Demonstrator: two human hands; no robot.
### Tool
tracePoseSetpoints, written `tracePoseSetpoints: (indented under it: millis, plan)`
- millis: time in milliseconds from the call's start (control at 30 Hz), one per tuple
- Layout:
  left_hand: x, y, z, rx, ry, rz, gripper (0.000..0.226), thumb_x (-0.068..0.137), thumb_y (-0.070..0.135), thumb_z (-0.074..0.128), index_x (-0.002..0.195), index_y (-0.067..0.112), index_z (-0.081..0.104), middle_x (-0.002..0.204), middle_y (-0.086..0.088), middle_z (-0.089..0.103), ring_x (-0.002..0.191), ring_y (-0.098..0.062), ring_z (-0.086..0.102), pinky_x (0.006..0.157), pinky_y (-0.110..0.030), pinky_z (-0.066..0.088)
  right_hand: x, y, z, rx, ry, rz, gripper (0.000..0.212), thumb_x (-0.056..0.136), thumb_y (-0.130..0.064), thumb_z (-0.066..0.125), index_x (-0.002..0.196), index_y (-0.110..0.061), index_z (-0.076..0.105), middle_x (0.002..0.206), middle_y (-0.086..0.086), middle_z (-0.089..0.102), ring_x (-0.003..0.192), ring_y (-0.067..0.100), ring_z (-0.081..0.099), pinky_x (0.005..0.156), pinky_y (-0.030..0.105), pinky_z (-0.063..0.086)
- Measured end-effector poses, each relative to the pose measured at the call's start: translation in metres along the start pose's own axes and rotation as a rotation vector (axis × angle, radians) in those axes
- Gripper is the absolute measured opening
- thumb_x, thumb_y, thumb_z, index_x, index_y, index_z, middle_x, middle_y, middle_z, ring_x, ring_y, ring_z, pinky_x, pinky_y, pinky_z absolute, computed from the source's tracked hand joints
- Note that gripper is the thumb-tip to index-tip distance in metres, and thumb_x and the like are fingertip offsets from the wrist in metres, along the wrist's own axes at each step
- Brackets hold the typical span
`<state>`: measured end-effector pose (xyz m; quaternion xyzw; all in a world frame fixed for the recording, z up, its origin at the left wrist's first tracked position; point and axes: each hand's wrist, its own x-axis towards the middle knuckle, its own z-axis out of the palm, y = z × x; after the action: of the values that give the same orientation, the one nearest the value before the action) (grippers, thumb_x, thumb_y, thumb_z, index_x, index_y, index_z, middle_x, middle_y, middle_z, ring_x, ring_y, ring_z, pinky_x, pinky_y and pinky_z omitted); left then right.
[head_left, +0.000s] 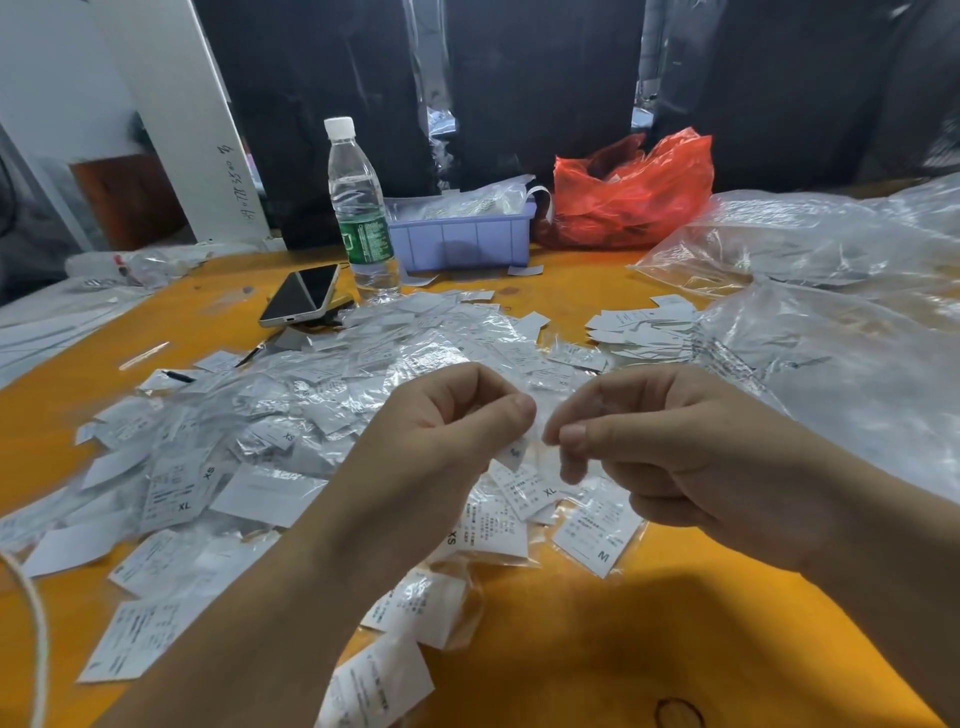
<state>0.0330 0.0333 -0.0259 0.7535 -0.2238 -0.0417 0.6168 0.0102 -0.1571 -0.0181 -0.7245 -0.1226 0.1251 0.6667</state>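
Note:
Both hands are raised over the orange table (649, 623), close together. My left hand (441, 441) pinches a small white label in a clear plastic sleeve (514, 454) between thumb and curled fingers. My right hand (654, 447) pinches the other side of the same clear sleeve, thumb against forefinger. Beneath them spreads a heap of bagged size labels (291, 415) marked XS, XL and M. A neater stack of white labels (644, 327) lies at the right.
A water bottle (361, 208) stands at the back beside a phone (301, 293). Behind are a purple bin (462, 239) and a red plastic bag (634, 192). Large clear plastic bags (831, 312) cover the right side. A white cord (36, 634) hangs at the lower left.

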Motion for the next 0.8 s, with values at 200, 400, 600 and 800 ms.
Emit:
tracePoseSetpoints:
  millis: [200,400,600,800]
  plan:
    - [-0.0001,-0.0028,-0.0029,-0.018,0.04,-0.03,0.015,0.076,0.037,0.063,0.071,0.024,0.069,0.061,0.006,0.055,0.055,-0.006,0.047,0.05,-0.014,0.041,0.0015,0.0007,0.0003,0.08,0.112,-0.042,0.012,0.088,-0.009,0.059,0.078,-0.006,0.065,0.065,0.01,0.056,0.041,0.01,0.021,0.036,0.016,0.02]
    - [0.0004,-0.0031,-0.0025,0.01,0.038,-0.023,0.013,0.076,0.037,0.062,0.072,0.027,0.07,0.063,0.009,0.06,0.057,-0.003,0.05,0.052,-0.015,0.043,0.0019,0.0018,0.0004,0.146,0.184,-0.093,0.021,0.079,-0.027,0.063,0.072,-0.008,0.063,0.061,0.009,0.053,0.044,0.012,0.019,0.036,0.017,0.02]
    - [0.0007,-0.0042,-0.0029,-0.004,-0.008,-0.097,0.029,0.073,0.052,0.064,0.08,0.025,0.071,0.08,-0.006,0.065,0.062,-0.006,0.05,0.058,-0.021,0.041,0.0018,0.0017,0.0009,0.141,0.188,-0.116,0.025,0.066,-0.036,0.075,0.064,-0.013,0.063,0.069,0.037,0.033,0.047,0.016,0.012,0.036,0.019,0.022]
    - [0.0023,-0.0052,0.0034,-0.1,-0.039,-0.098,0.013,0.076,0.037,0.072,0.075,0.024,0.072,0.068,0.004,0.064,0.057,-0.005,0.05,0.052,-0.017,0.042,0.0028,0.0047,0.0008,0.177,0.147,-0.111,0.015,0.072,-0.025,0.073,0.074,-0.011,0.069,0.072,0.026,0.043,0.045,0.014,0.013,0.036,0.017,0.021]
